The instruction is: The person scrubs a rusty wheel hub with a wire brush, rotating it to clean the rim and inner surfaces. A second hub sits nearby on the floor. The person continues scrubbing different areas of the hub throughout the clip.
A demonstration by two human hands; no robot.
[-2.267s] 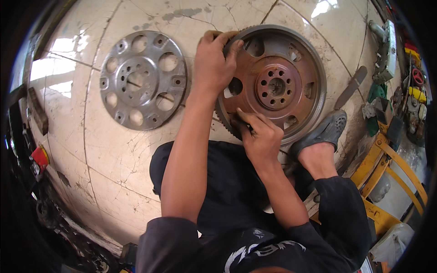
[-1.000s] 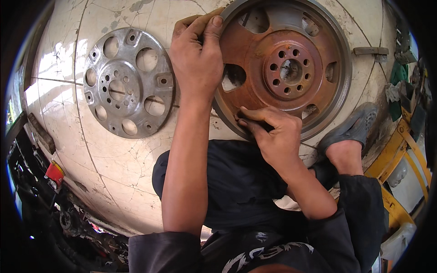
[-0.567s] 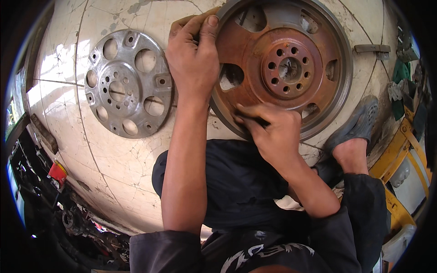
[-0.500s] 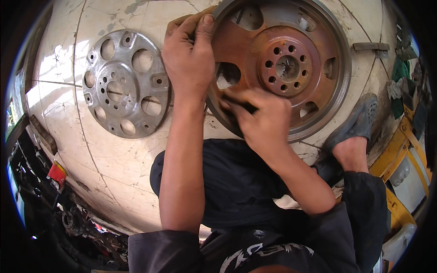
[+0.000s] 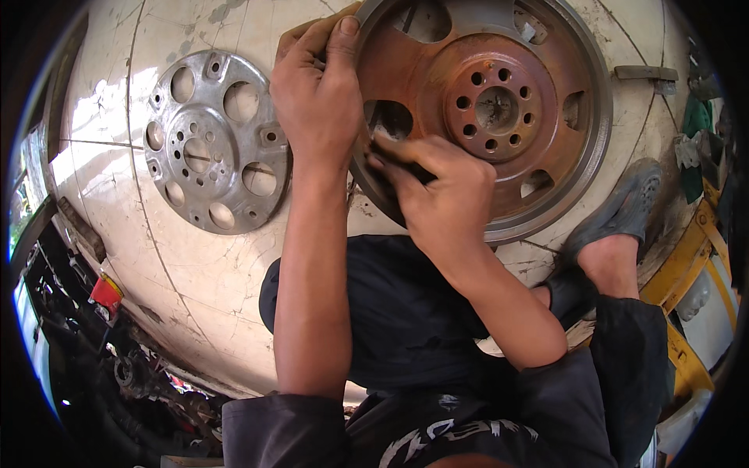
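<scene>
Presently, the left hand (image 5: 320, 97) grips the rusted flywheel (image 5: 429, 92) at about its 10 o'clock, thumb on the near face of the rim, fingers curled over the outer edge. The flywheel occupies the view from 12 to 2 o'clock, its upper rim cut off by the frame; eight bolt holes ring its hub. At about its 8 o'clock, the right hand (image 5: 449, 187) works close to the rim, thumb and forefinger drawn nearly together; whether they pinch anything cannot be told. Bare-metal flexplate (image 5: 232, 140) lies on the tiled floor (image 5: 211, 285) at the flywheel's 9 o'clock, apart from it. Further items, by the flywheel's clock: brush (image 5: 646, 72) between 2 and 3, grey perforated clog (image 5: 620, 207) at 4, on the person's foot.
</scene>
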